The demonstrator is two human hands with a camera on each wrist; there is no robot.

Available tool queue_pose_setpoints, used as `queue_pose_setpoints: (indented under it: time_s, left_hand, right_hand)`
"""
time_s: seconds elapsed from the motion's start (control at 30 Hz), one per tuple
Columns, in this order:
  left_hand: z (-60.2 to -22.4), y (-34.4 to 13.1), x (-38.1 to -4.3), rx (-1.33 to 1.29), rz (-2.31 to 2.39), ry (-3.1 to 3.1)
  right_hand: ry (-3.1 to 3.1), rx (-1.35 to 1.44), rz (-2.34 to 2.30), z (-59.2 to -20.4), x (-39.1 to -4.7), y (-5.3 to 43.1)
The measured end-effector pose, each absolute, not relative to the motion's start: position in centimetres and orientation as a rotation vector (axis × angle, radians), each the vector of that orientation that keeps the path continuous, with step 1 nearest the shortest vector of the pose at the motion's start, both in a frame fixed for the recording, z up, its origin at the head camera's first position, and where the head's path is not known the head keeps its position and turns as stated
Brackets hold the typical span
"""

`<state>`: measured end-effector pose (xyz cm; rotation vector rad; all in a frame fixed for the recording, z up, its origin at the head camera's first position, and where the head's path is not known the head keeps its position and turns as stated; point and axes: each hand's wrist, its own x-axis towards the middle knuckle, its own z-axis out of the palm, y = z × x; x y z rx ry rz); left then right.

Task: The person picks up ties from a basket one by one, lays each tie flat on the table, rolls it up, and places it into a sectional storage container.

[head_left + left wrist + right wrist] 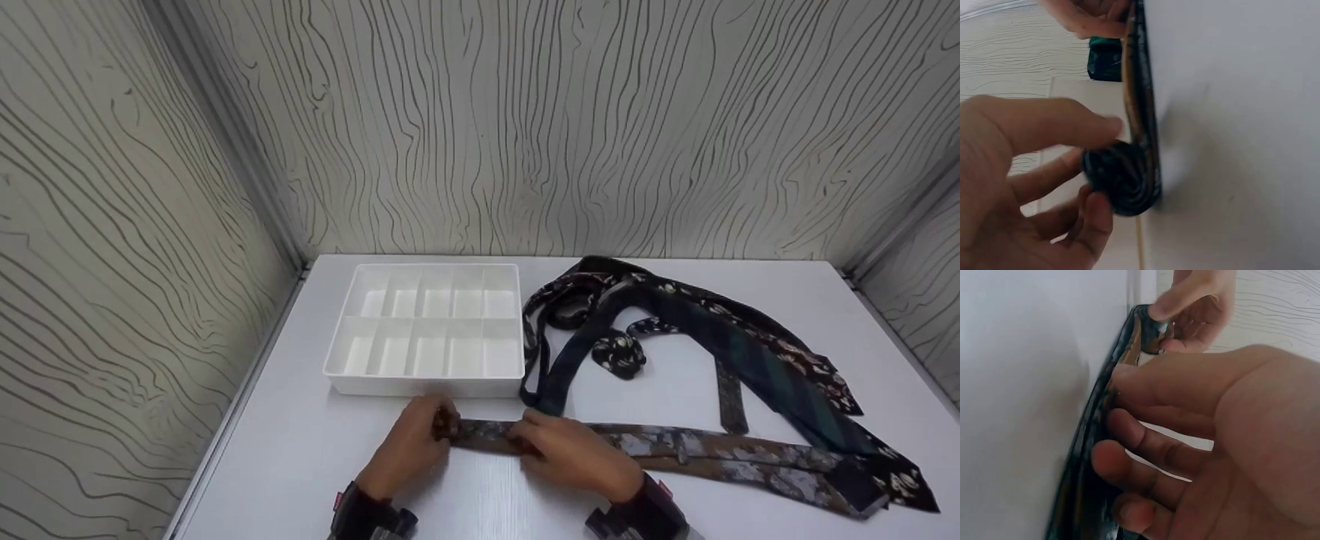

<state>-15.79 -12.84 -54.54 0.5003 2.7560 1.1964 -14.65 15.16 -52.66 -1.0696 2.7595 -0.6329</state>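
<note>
A brown necktie with grey-blue flowers [742,469] lies stretched along the front of the table, its left end wound into a small coil [1120,183]. My left hand [411,444] holds this coil between thumb and curled fingers, just in front of the white tray. Further right along the same tie, my right hand [576,454] pinches the flat strip, thumb [1145,379] on its upper edge and the other fingers curled by its side. In the left wrist view the coil stands on edge, with several layers showing.
A white divided tray [427,386] with bare compartments stands behind my left hand. Right of it lie a navy-green striped necktie [757,367], a dark floral necktie [840,390] and a rolled black floral one [619,355]. Patterned panels [525,135] wall the table's back and sides.
</note>
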Motion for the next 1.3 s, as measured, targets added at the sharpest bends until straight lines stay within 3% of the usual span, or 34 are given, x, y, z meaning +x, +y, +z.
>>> queue_pose_setpoints:
  time_s: [0.67,1.0,1.3]
  left_hand:
    - [-54.0,-12.1,-15.6,0.792,0.967,2.854]
    - [-54.0,-11.3,-15.5,0.818,1.052,2.893]
    - [-54.2,-9.4,-15.6,0.905,0.939,2.982]
  right_hand:
    - [2.679,-1.277,-0.691,-54.0,-14.6,12.7]
    - [2.674,-1.231,-0.720,-54.3,-14.8,12.6]
    - [2.723,-0.953,-0.950,-54.2,-15.3,12.3]
